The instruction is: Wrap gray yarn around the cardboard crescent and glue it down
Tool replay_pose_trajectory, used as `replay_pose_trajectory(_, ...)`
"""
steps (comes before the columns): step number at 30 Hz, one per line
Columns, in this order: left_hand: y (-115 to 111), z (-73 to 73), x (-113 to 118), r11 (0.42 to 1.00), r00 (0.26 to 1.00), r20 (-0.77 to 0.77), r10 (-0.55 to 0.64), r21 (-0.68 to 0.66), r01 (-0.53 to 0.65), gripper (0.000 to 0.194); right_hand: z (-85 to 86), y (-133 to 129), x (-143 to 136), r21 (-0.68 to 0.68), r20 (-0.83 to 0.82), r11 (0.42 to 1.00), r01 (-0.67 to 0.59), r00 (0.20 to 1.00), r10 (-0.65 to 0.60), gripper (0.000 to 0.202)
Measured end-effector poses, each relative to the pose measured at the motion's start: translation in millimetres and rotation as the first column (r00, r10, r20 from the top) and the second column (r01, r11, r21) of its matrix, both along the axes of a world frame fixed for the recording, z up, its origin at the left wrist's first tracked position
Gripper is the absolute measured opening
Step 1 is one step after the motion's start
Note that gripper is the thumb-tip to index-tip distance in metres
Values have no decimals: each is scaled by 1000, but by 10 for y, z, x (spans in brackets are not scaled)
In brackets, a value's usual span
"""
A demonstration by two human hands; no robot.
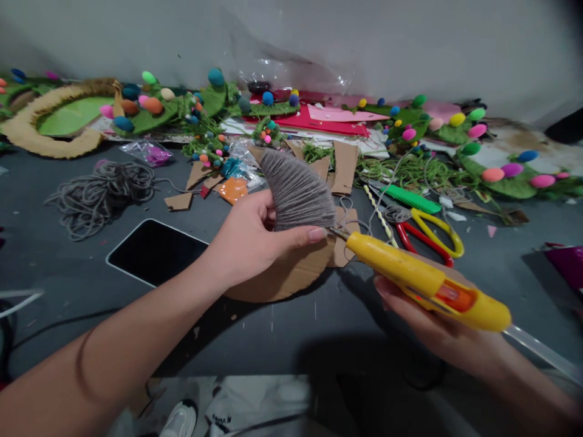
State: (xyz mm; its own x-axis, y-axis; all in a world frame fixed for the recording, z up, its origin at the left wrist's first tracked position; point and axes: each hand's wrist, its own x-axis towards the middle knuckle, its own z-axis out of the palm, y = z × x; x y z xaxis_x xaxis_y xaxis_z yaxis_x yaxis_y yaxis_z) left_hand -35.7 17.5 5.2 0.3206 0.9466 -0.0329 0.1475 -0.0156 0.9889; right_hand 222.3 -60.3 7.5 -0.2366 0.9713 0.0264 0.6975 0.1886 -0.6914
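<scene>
My left hand [250,237] grips a curved cardboard piece [291,273], part of which is closely wound with grey yarn [298,191]. The thumb lies along the edge of the wound part. In my right hand [423,318] is a yellow hot glue gun [401,267], with a clear glue stick [542,349] sticking out of its back. The gun's nozzle meets the lower right end of the yarn winding, close to my left thumb tip. Whether glue is coming out is too small to tell. A strand of grey yarn trails off to the right of the nozzle.
A loose heap of grey yarn [107,191] and a black-screened phone [155,252] lie to the left. On the right are red and yellow scissors [428,237] and a green-handled cutter [410,197]. Green felt leaves with coloured balls [152,106] line the wall, among cardboard scraps [344,167].
</scene>
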Motion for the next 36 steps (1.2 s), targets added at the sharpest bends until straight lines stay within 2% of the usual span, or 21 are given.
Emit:
replay_pose_trajectory(15, -7, 13, 2, 1000, 1000, -24, 16, -12, -16, 40, -39, -4, 34, 127, 89, 990, -64, 995, 53, 16)
replay_pose_trajectory(21, -2, 19, 6, 1000, 1000, -2, 1, -30, -1, 35, -43, -11, 23, 132, 107, 990, -40, 994, 26, 16)
replay_pose_trajectory(23, -2, 24, -2, 1000, 1000, 4, -2, -26, 2, 34, -55, -32, 26, 143, 94, 990, 0, 995, -13, 12)
replay_pose_trajectory(26, -2, 26, -23, 1000, 1000, 2, -6, -4, 6, 38, -97, -71, 101, 131, 21, 975, 181, 982, -185, 14)
replay_pose_trajectory(28, 2, 20, -34, 1000, 1000, 1, -3, 10, 3, 39, -118, -88, 233, 86, -30, 932, 353, 936, -352, 25)
replay_pose_trajectory(31, 11, 9, -40, 1000, 1000, 7, 11, 24, -12, 38, -89, -85, 561, -30, -27, 812, 583, 811, -584, 44)
replay_pose_trajectory(33, 17, 7, -42, 999, 1000, 11, 22, 24, -22, 38, -46, -68, 835, -17, 70, 699, 715, 698, -712, 42)
replay_pose_trajectory(35, 21, 13, -48, 999, 999, 20, 31, 21, -32, 39, -34, -42, 1120, 39, 253, 616, 787, 589, -767, 37)
replay_pose_trajectory(36, 22, 19, -53, 999, 999, 22, 36, 16, -37, 38, -50, -26, 1259, 66, 260, 576, 815, 544, -798, 34)
